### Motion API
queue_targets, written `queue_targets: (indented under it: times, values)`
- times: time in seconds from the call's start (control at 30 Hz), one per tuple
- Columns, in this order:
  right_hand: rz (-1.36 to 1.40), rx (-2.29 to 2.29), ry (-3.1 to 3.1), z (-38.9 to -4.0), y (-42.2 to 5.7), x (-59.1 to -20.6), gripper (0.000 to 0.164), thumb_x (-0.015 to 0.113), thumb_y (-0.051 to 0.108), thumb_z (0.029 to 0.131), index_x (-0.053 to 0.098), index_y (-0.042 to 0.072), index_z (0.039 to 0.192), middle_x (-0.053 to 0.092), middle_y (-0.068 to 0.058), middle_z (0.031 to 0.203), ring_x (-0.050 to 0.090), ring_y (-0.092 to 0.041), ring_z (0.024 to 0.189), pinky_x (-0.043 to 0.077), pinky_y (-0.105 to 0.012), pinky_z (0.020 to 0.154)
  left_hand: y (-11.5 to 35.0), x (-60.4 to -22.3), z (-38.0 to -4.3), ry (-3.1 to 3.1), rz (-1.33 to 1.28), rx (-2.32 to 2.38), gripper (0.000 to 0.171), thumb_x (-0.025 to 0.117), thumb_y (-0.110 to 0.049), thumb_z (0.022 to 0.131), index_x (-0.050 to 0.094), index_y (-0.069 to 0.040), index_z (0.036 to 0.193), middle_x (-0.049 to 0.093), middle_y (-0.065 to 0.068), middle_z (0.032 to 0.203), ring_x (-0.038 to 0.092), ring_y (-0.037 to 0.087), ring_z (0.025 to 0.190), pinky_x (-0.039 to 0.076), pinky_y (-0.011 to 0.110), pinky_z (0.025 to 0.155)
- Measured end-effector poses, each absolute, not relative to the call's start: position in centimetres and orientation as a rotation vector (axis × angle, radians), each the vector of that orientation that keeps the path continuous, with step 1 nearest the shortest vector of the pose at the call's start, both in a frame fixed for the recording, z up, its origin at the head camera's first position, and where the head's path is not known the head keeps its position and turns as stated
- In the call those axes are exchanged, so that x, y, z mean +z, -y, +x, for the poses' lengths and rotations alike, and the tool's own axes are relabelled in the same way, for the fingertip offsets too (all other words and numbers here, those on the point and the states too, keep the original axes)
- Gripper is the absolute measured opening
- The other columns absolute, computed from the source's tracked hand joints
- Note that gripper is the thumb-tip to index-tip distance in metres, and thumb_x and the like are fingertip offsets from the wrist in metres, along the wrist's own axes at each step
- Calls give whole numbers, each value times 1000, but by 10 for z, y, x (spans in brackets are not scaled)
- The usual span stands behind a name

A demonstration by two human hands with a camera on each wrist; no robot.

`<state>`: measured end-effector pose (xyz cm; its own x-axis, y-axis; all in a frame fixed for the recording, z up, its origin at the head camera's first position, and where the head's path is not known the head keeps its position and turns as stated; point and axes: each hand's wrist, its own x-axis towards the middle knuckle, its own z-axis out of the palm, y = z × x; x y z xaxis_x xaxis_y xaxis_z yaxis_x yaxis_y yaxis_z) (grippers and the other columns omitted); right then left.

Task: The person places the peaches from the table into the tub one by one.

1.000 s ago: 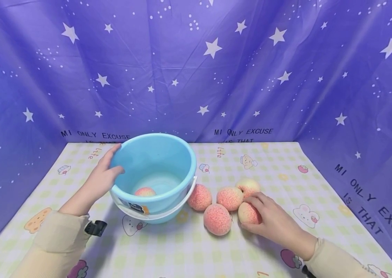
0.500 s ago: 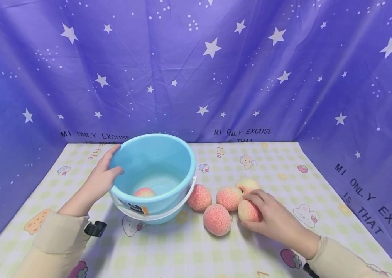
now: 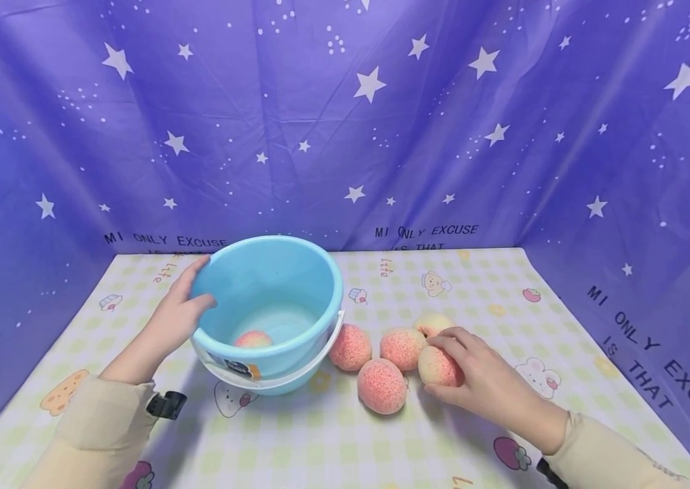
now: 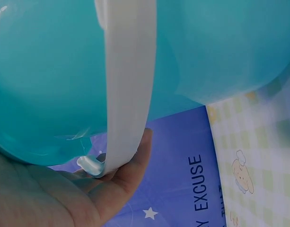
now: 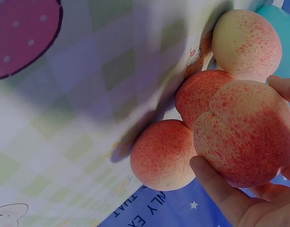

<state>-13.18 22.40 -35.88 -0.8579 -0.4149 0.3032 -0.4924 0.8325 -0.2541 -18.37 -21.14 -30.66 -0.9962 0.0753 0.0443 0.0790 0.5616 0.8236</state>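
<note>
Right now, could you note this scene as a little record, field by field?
Left hand: grips a light-blue round plastic bucket by its rim
Right hand: fingers hold a round, pink-speckled cream peach
Bucket contents: one pink-and-cream peach showing
Bucket handle: white plastic, hanging across the front
Loose peaches: four, pink and cream, clustered right of the bucket
Table cover: green-and-white checked cloth
Backdrop: purple-blue star-printed fabric
</note>
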Motion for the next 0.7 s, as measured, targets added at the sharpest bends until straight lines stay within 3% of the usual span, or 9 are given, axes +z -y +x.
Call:
queue_targets:
  times: [0.7]
  values:
    - [814,448,2653,-137,-220,-338,59,87,29,70,65,11,122,61,-5,120,63,-28,106,58,-47,84,212,-307,-185,2751,-155,-1481,81,46,-4,89,5,-2,159,8,28,163,16,53,147,18,67,118]
